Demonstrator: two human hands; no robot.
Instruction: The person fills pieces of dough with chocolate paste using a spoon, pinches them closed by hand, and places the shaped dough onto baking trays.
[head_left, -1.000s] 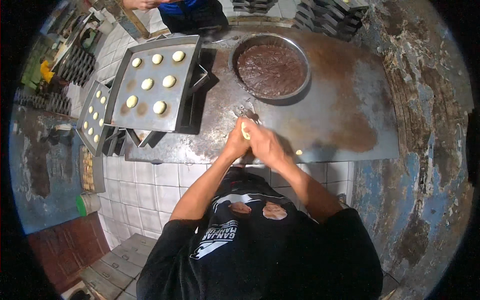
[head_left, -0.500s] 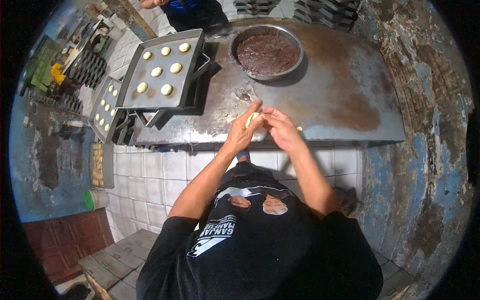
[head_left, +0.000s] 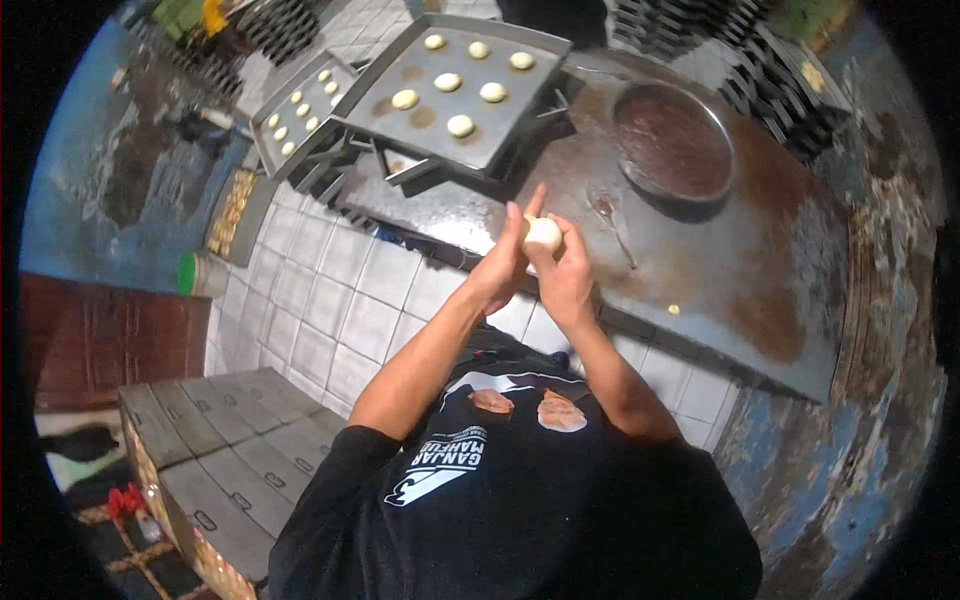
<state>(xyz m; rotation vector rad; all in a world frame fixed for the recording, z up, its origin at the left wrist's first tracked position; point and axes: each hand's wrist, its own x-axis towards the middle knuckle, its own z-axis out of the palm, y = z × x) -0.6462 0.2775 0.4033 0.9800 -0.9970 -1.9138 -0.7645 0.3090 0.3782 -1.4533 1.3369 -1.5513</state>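
Observation:
A smooth, pale round dough ball point(head_left: 542, 234) is cupped between my two hands, over the near edge of the metal table. My left hand point(head_left: 499, 268) presses against its left side, thumb and a finger pointing up. My right hand point(head_left: 568, 279) curls round its right side with thumb and fingers. Beyond, to the left, a square baking tray point(head_left: 470, 148) holds several similar dough balls, spaced apart. A metal bowl point(head_left: 727, 160) of dark brown filling point(head_left: 672, 138) stands to the right, and a spoon point(head_left: 622, 240) lies between bowl and hands.
The metal table point(head_left: 700, 255) carries a small dough scrap point(head_left: 674, 309) near its front edge. A second tray of dough balls point(head_left: 268, 150) sits farther left. Stacked dark metal racks point(head_left: 770, 95) stand behind the table. Grey metal boxes point(head_left: 245, 465) are low at left; a peeling wall point(head_left: 850, 450) bounds the right.
The view has swung left, so tray and bowl sit farther right in it. The dough, an irregular piece mostly hidden by my fingers before, now shows as a round ball between my hands.

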